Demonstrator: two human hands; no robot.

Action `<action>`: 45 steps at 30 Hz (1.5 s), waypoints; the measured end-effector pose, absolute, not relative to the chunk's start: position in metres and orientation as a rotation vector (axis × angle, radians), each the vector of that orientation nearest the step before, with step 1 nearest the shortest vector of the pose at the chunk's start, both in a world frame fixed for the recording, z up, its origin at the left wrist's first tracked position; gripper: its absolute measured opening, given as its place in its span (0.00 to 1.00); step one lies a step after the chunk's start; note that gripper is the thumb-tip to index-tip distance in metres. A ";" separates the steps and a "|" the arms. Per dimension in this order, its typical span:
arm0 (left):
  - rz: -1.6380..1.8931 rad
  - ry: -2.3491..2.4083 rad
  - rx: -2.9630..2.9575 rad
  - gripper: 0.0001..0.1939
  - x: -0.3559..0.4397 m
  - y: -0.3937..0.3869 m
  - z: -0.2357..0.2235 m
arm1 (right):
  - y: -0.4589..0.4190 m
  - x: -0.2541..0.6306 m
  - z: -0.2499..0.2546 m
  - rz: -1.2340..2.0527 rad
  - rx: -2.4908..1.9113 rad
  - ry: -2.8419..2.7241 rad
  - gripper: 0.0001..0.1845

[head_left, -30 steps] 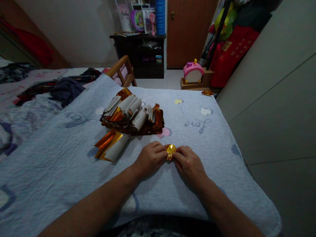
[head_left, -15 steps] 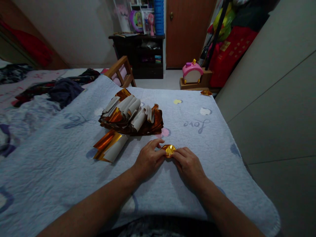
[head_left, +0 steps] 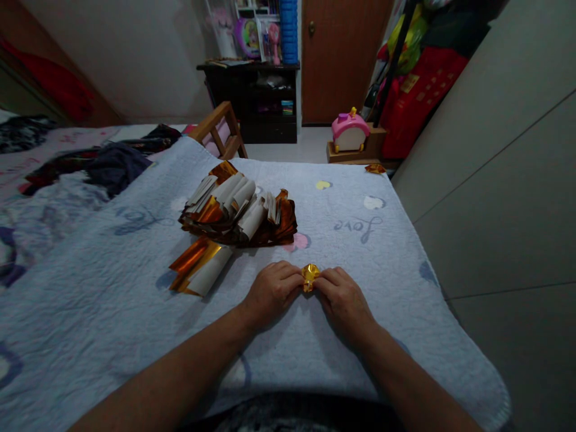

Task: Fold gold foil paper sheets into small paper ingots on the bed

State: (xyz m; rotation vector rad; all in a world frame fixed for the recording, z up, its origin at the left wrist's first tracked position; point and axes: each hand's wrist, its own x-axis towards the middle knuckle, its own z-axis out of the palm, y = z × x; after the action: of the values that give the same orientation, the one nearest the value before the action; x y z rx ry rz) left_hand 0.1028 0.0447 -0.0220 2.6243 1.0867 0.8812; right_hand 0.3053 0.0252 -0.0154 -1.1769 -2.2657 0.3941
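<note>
A small folded piece of gold foil paper (head_left: 310, 276) is pinched between my two hands, just above or on the light blue blanket (head_left: 382, 282). My left hand (head_left: 276, 291) grips its left end, fingers closed. On the opposite end, the fingertips of my right hand (head_left: 344, 297) are closed too. Parts of the foil's ends are hidden by my fingers. Up and to the left lies a pile of gold-and-white foil paper sheets (head_left: 252, 219), many curled. A rolled foil sheet (head_left: 202, 267) rests in front of that pile.
One folded gold foil piece (head_left: 375, 169) lies at the blanket's far right corner. Beyond the far edge stand a wooden chair (head_left: 220, 129), a dark cabinet (head_left: 252, 108) and a pink toy case (head_left: 350, 132). Clothes (head_left: 117, 165) lie at left; a pale cupboard (head_left: 508, 180) borders the right.
The fingers of my left hand have closed down onto the foil's left end. Less of the gold piece shows between my hands, and it looks narrower. My right hand barely moves.
</note>
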 end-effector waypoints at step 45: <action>0.540 1.434 2.417 0.07 0.112 0.053 -0.021 | 0.030 0.304 -0.022 0.501 -1.565 -1.997 0.05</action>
State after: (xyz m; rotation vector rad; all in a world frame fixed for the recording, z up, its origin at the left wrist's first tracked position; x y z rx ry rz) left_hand 0.1118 0.0535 -0.0210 2.4166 1.4338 0.5398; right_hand 0.3035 0.0305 -0.0223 -1.5655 -1.9969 0.5013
